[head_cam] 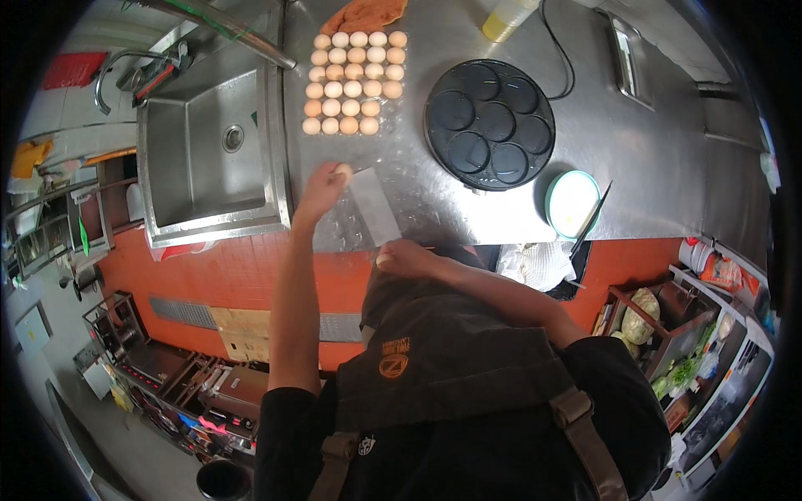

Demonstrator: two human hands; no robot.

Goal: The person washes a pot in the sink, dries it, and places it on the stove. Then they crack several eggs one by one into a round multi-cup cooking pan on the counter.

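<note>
My left hand (pixel 321 193) holds a pale brown egg (pixel 343 171) between its fingertips, above the stainless steel worktop (pixel 432 219). My right hand (pixel 408 259) is curled at the worktop's front edge, in front of the apron; a small pale rounded thing shows at its fingers, too unclear to name. A flat whitish rectangular strip (pixel 374 206) lies between the two hands, its near end by my right hand. Beyond my left hand, several eggs (pixel 351 89) stand in rows in what looks like a clear plastic tray, with two vacant places at its near right corner.
A round black pan with several shallow round moulds (pixel 497 121) sits at right, its cord behind. Nearby are a green-rimmed bowl (pixel 572 203), a dark slender utensil (pixel 595 210) and a bottle of yellow liquid (pixel 506 24). A steel sink (pixel 207 169) adjoins at left, below a slanted metal pole (pixel 250 44).
</note>
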